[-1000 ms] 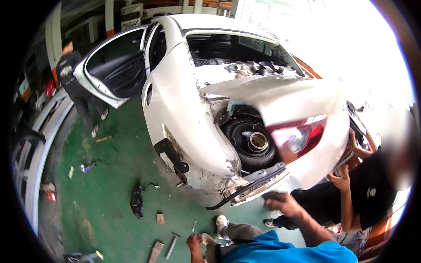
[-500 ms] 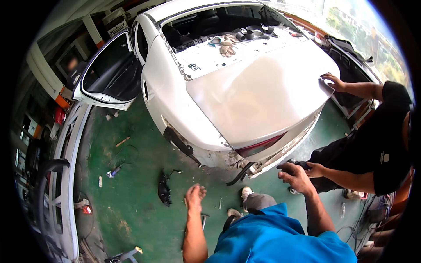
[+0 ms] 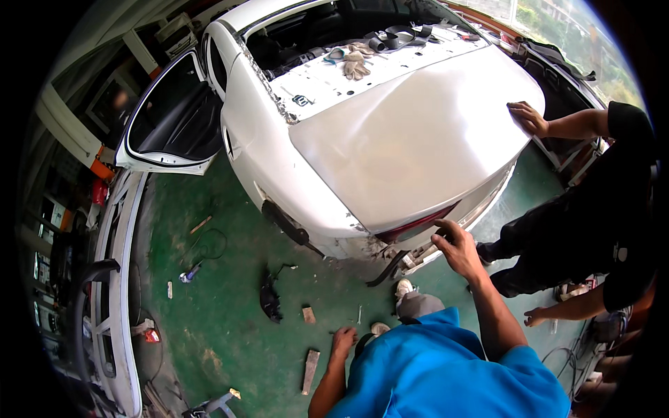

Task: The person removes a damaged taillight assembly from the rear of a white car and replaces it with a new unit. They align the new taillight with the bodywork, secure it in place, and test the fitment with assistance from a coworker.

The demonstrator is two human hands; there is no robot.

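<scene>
A white car body [image 3: 240,139] stands before me, its pearly trunk lid [image 3: 397,153] lowered. Near the lid's rear edge, in front of the red tail light [image 3: 418,224], I hold up my right hand [image 3: 456,247], empty with fingers apart; whether it touches the car I cannot tell. My left hand [image 3: 343,341] hangs low at my side above the green floor, its fingers mostly hidden. At the right, a co-worker in black rests one hand [image 3: 529,120] on the lid's far right corner; the other hand [image 3: 535,318] hangs down.
Gloves [image 3: 355,64] and black straps [image 3: 401,38] lie behind the trunk lid. The rear left door [image 3: 174,118] stands open. On the floor are a black part [image 3: 270,298], wooden blocks [image 3: 310,373] and a blue-handled tool [image 3: 188,274]. A metal frame rail [image 3: 125,279] runs along the left.
My left hand has dropped from in front of me to my side. My right hand has risen toward the tail light. The co-worker's lower hand has moved down, away from mine.
</scene>
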